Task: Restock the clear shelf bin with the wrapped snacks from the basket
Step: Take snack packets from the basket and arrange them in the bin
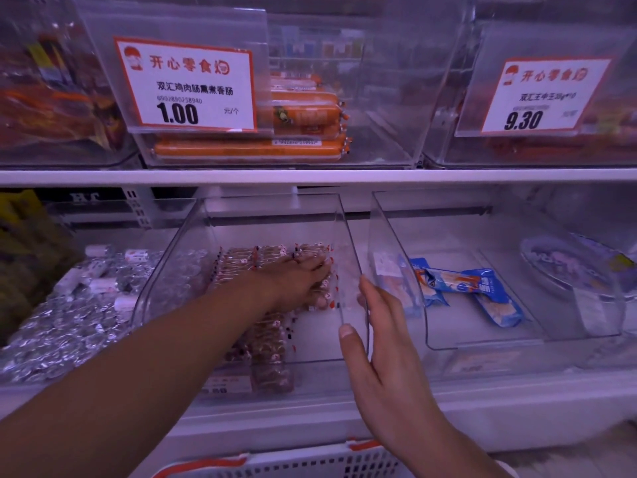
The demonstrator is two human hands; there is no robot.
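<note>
reaching deep into the tilted clear plastic shelf bin (pixel 193 236), the left hand (pixel 303 277) lies flat with straight fingers pressing on the rows of small brown wrapped snacks with red-and-white ends (pixel 269 336), gripping nothing, while the right hand (pixel 375 326) holds the bin's right wall at about 4 o'clock from the snacks, thumb inside and fingers outside pinching the thin transparent edge; the snacks already fill the bin's left and middle, leaving bare floor toward 3 o'clock, and the white slotted plastic basket with orange handles (pixel 310 464) sits at 6 o'clock, its contents out of sight; the likely trouble is slippage: the wrappers look glossy and slick, stacked loosely on a smooth sloped floor, so a hard sideways push could ruck the rows up, send them sliding forward over the low front lip, or crush the soft sticks; the bin wall is thin and looks flexible, so pulling on it could tip the bin or knock the neighbouring clear bin at 3 o'clock, where blue crinkly packets (pixel 482 291) lie; at 9 o'clock sits a heap of silver foil-wrapped pieces (pixel 69 326), and at 12 o'clock, on the shelf above, smooth orange sausage tubes (pixel 248 148) behind a white price card (pixel 189 88)
</note>
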